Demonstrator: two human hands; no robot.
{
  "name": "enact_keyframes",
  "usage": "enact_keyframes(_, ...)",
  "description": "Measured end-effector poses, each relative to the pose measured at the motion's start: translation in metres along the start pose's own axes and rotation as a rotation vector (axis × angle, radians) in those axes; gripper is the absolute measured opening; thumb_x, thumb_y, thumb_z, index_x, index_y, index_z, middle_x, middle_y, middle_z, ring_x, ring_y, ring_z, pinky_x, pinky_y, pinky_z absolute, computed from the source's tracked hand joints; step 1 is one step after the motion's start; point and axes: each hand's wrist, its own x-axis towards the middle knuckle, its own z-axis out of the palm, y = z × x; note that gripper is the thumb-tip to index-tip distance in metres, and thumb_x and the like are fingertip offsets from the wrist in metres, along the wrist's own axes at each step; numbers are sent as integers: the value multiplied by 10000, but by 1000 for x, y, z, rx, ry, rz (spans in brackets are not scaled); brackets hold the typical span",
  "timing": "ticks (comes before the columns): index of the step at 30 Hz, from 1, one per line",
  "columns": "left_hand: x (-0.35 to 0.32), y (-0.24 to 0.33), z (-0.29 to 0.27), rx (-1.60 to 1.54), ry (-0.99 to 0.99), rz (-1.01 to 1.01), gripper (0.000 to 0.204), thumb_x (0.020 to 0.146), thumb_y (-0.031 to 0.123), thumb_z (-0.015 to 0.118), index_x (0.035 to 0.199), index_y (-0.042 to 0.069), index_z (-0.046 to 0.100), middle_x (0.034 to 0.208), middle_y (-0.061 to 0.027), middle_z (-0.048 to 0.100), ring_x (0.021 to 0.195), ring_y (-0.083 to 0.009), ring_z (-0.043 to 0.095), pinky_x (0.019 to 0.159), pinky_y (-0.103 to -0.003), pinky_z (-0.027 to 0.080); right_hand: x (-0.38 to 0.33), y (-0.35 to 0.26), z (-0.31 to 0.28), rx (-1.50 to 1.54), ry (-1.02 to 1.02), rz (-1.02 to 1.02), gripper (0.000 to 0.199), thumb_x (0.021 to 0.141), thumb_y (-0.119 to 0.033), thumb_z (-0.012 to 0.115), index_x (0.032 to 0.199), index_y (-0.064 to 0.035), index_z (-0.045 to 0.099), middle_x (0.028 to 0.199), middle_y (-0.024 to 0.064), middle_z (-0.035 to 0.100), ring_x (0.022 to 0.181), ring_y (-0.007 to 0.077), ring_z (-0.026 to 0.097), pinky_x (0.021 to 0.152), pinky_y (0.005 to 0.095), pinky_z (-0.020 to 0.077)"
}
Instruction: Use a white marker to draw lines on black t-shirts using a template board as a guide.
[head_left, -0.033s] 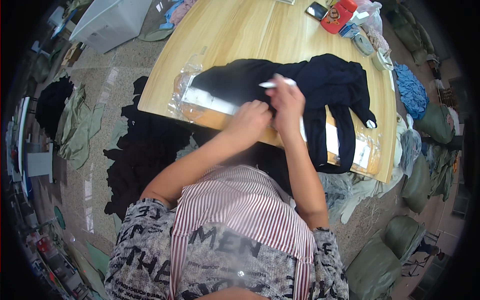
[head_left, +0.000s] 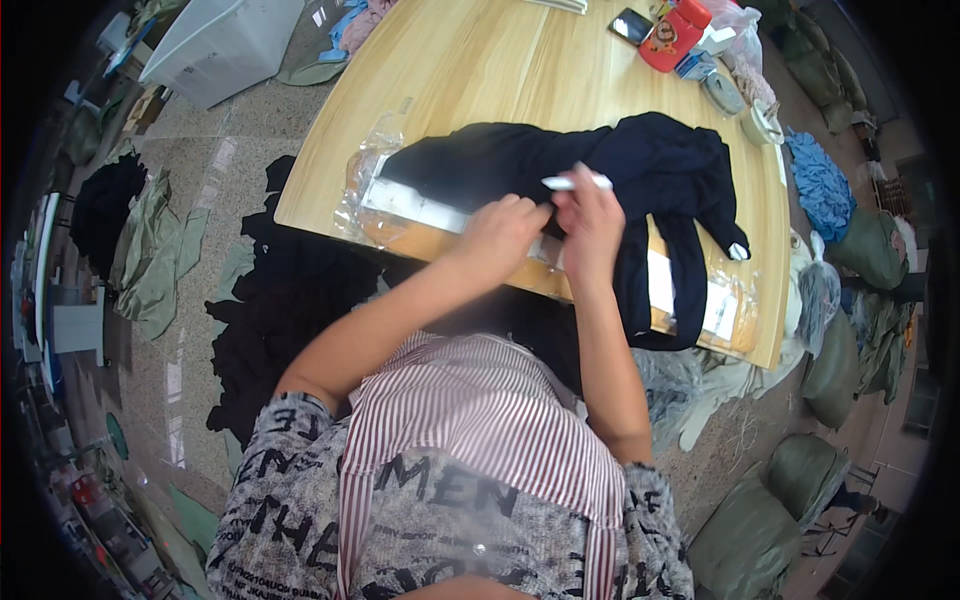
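Observation:
A dark navy garment [head_left: 650, 165] lies spread over the near part of the wooden table, with sleeve-like lengths hanging toward the front edge on the right. My left hand [head_left: 505, 238] is closed at the garment's near edge, its fingertips bunched together, and the cloth seems pinched there. Close beside it, my right hand [head_left: 592, 225] grips a slim white tool [head_left: 578, 183] with a pointed tip, held roughly level above the cloth. The tool's exact kind is not clear. Beneath the garment runs a white strip [head_left: 415, 205] on a tan, plastic-wrapped band [head_left: 400, 237] along the table edge.
At the table's [head_left: 460, 70] far right stand a red jar [head_left: 675, 38], a phone [head_left: 632, 26], a round tin [head_left: 722, 92] and a white cup [head_left: 763, 124]. Dark cloth [head_left: 280, 310] is heaped on the floor at left. A white bin [head_left: 220, 50] stands far left; stuffed sacks [head_left: 750, 540] lie right.
My right hand has moved a little right and nearer to me, and the white tool has shifted with it. My left hand stays almost in place at the cloth.

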Motion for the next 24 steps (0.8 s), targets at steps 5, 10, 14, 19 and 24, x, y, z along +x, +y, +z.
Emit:
enact_keyframes(5, 72, 7, -27, 50, -245, -223, 397, 746, 152, 652, 1119, 32, 586, 869, -179, 649, 867, -345, 633, 751, -436, 507, -45, 0, -71, 33, 26, 106, 219, 942, -266, 569, 867, -64, 610, 717, 12, 605, 580, 37, 492, 500, 183, 358)
enact_keyframes(10, 84, 3, -47, 119, -331, -98, 375, 687, 190, 664, 1027, 32, 649, 908, -197, 659, 879, -361, 636, 771, -438, 501, -39, -4, -95, 304, -22, 307, 269, 954, -295, 551, 1022, -35, 544, 1062, 109, 603, 936, 250, 626, 794, 397, 530)
enact_keyframes(14, 112, -28, -125, -410, 2, -155, 336, 715, 167, 642, 1019, 25, 663, 700, -80, 636, 659, -144, 602, 595, -336, 489, 34, -24, -97, 176, 53, 95, 278, 939, -326, 573, 1019, -61, 598, 978, 71, 599, 854, 147, 564, 727, 338, 446)
enact_keyframes(19, 86, -135, -266, 105, 1067, -122, 300, 716, 170, 585, 955, 6, 663, 847, -219, 665, 830, -362, 651, 717, -391, 508, 58, -91, 8, 99, -497, -433, 280, 967, -240, 512, 992, 17, 620, 1128, 131, 595, 1130, 211, 510, 988, 370, 371)
enact_keyframes(24, -79, -247, -254, -181, 1363, -690, 207, 737, 169, 649, 856, 4, 618, 504, -76, 549, 380, -175, 524, 378, -329, 392, 5, -68, 25, -153, -658, -496, 235, 907, -183, 573, 935, 42, 637, 1327, 189, 507, 1193, 286, 504, 944, 370, 439)
